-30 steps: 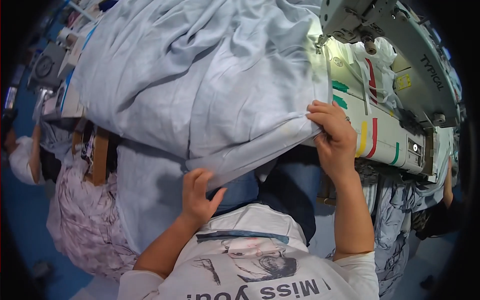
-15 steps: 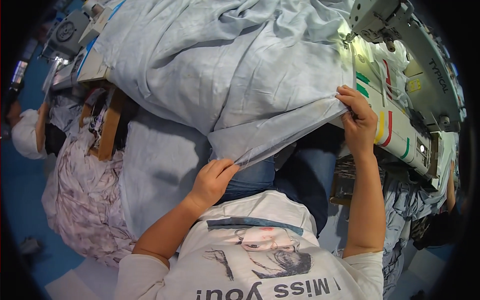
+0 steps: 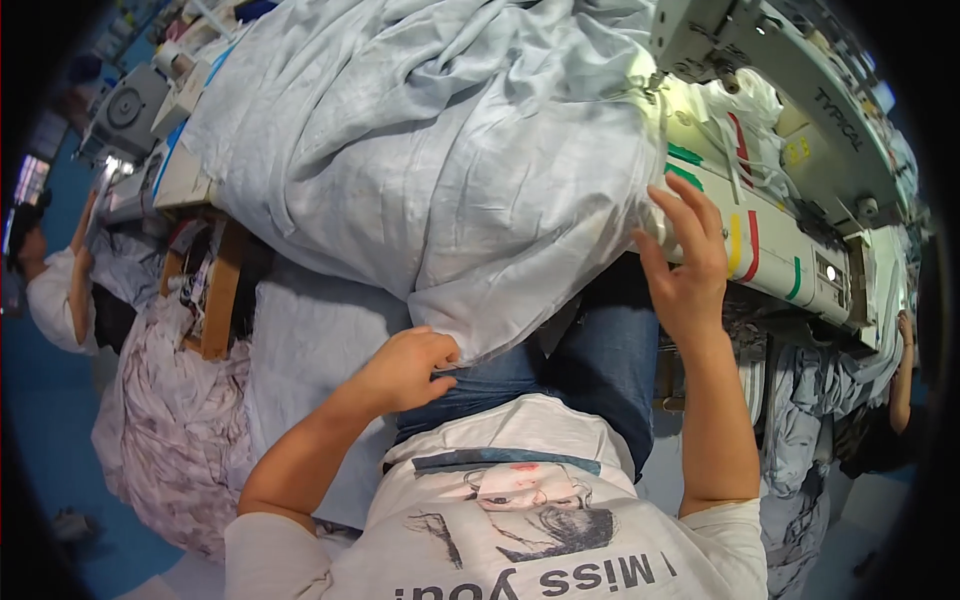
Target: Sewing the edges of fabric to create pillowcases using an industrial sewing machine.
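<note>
A large pale blue-grey cloth (image 3: 530, 190) lies in folds over the sewing table and hangs down toward my lap. At its lower front corner is my left hand (image 3: 405, 370), fingers bent against the edge and thumb standing apart from them. My right hand (image 3: 690, 265) is open beside the cloth's right edge, fingers spread; the fingertips are close to the fabric, and I cannot tell if they touch it. Beyond that hand, the lit needle area of a sewing machine (image 3: 790, 110) sits over the cloth's far right edge.
Coloured tape strips mark the machine bed (image 3: 780, 255) at right. To the left are a wooden frame (image 3: 220, 290), a heap of pinkish patterned cloth (image 3: 175, 440) and another machine (image 3: 125, 110). A person (image 3: 65, 285) works at far left; another person's arm (image 3: 902, 375) shows at far right.
My right hand has let go of the cloth edge and spread its fingers. My left thumb has come away from its fingers. The edge stretched between my hands has slackened.
</note>
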The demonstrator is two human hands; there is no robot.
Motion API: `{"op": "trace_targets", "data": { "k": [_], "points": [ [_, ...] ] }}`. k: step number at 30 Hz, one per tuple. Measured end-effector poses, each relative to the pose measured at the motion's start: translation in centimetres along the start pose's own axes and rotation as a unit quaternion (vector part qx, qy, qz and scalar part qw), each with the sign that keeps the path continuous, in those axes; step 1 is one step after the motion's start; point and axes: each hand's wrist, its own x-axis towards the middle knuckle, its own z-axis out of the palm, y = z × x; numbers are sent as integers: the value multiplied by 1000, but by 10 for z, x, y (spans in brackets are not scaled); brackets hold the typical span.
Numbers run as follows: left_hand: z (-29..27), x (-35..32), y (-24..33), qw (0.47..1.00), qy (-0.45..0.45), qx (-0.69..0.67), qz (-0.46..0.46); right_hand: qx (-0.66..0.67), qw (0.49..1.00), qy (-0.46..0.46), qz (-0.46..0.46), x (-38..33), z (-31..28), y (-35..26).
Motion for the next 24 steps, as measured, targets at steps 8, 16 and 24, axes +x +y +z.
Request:
{"op": "trace_targets", "data": {
  "k": [8,16,24],
  "points": [
    [42,20,14,948,269,126,112,26,998,-35,40,-63,-11,-16],
    [-81,-63,62,885,459,-43,73,65,987,-100,104,-109,-11,-25],
    [-113,-83,211,786,458,401,111,150,985,85,-24,-31,-33,-88]
  ]
}}
